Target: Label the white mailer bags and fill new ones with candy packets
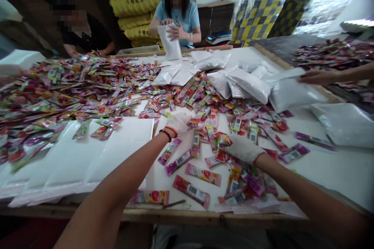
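My left hand (178, 123), in a white glove with red and dark bands at the wrist, reaches into loose printed sachets. Its fingers are closed on a small red sachet (194, 121). To the right, my right hand (245, 148), also gloved, has its fingertips closed on a yellow-and-red sachet (223, 141); its fingers are partly hidden. Between and below my hands lie more stick-shaped sachets, among them a pink one with a fruit picture (203, 174), a red one (191, 190) and a purple one (178, 162).
White padded envelopes (99, 155) lie overlapped at left, a few sachets on top. A large sachet heap (58, 89) spreads behind them. Filled white pouches (248, 83) are piled at right, where another person's hand (318, 77) touches one. Across the table, a person holds a white bag (169, 42).
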Motion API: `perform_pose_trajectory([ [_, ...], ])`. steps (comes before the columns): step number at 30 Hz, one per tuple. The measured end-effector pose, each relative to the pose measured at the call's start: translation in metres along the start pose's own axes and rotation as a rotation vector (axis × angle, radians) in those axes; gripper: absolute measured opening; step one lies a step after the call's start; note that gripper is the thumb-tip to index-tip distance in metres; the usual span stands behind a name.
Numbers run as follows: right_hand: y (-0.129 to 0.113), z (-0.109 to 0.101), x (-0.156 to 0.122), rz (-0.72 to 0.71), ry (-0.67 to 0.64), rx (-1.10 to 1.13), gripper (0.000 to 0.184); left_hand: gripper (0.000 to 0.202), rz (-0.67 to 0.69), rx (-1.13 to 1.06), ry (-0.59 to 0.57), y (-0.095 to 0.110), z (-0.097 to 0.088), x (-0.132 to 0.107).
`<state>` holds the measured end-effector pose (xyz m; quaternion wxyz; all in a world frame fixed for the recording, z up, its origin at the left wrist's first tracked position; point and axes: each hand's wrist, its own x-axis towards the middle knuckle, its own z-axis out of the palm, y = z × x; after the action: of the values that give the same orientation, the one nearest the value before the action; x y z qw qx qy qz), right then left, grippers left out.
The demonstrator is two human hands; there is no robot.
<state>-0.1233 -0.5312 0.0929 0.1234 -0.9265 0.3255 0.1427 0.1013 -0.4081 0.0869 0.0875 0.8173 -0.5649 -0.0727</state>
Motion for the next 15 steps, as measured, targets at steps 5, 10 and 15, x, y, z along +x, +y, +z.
perform_pose_trajectory([
  [5,0.004,-0.031,0.006,-0.260,0.163,-0.042,0.018,0.038,-0.135,-0.181,0.102,-0.005,-0.030,-0.036],
  [10,0.002,-0.060,0.052,-0.431,0.237,-0.219,0.042,0.043,-0.361,-0.476,0.028,-0.010,-0.037,-0.089],
  [15,-0.006,-0.054,0.091,-0.539,0.135,-0.465,0.043,0.047,-0.511,-0.327,-0.075,-0.013,0.005,-0.111],
])
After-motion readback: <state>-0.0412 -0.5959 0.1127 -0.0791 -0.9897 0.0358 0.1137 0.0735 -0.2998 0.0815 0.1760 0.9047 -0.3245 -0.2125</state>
